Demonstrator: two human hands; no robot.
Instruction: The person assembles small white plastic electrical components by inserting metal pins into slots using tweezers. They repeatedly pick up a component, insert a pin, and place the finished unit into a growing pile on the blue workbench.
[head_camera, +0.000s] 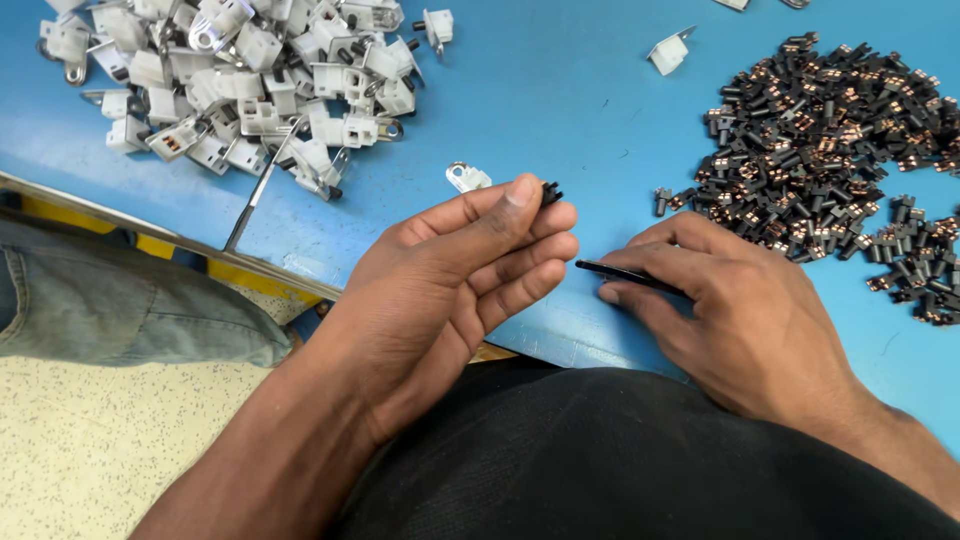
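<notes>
1. Two hands work over a blue table (560, 90); left hand (460, 280) pinches a small black part (551, 192) at its fingertips.
2. Right hand (740, 320) grips a thin black tool (625, 276); black parts pile (820, 140) at two o'clock.

1. Small black plastic part (551, 192): pinched at the fingertips of the left hand (470, 265), raised above the blue tabletop.
2. Thin black flat tool (628, 276): held near-horizontal in the right hand (745, 320), tip pointing left.

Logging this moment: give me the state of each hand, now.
Left hand: closed, pinching a small black part at its fingertips.
Right hand: closed around a thin black tool, resting on the blue table.
</notes>
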